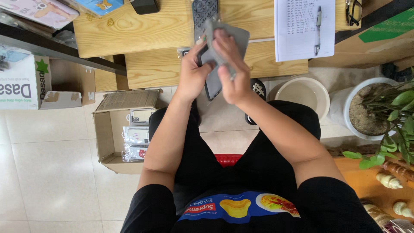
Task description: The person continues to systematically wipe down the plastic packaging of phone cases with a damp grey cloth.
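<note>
At the far left a white printed carton (23, 82) stands on the tiled floor, and just right of it an open cardboard box (113, 129) holds a stack of packaged phone cases (137, 136), well apart from either hand.

The left hand (192, 73) comes next, raised in front of the wooden desk (155, 64). Its fingers curl around the lower left edge of a dark phone-shaped item (212, 86), gripping it from the side. This item runs nearly upright in the view, its long axis pointing from the person's lap toward the desk, with its lower end showing between the two wrists.

A grey cloth (228, 41) covers the item's upper part. The right hand (230, 71) lies on top, fingers bent and pressed down on the cloth, so cloth and item are sandwiched between both hands. The right hand sits slightly higher along the axis; the left braces lower down. Whether the dark item is a phone or only a case is hard to tell, since the cloth hides most of it.

Further right, a lined notepad (302, 30) with a pen (318, 30) rests on the desk, then a beige basin (304, 95) and a potted plant (375, 108) on the floor.
</note>
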